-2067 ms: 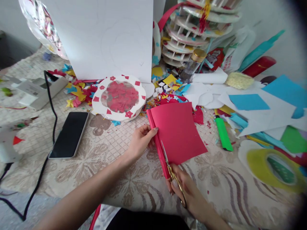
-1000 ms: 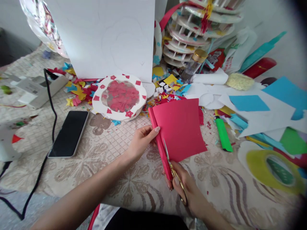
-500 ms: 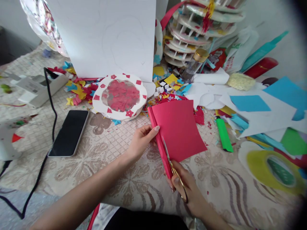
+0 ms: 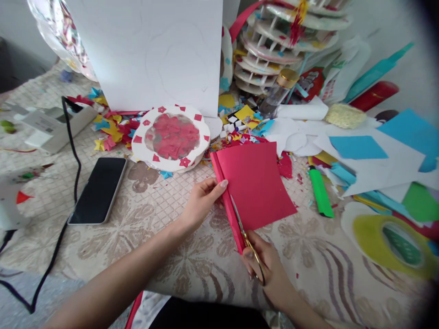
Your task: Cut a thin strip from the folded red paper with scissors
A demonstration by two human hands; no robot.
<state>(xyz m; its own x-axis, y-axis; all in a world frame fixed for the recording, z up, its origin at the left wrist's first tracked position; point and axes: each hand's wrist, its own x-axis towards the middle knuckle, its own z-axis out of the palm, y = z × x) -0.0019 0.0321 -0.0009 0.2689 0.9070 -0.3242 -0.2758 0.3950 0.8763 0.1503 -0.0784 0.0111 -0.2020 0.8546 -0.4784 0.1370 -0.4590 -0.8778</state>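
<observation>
Crept a bit further up the red paper with scissors gripped in right hand, left hand pinching the folded edge

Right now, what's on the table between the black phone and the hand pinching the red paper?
In the head view, only bare patterned tablecloth lies between the phone and the left hand holding the red paper.
</observation>
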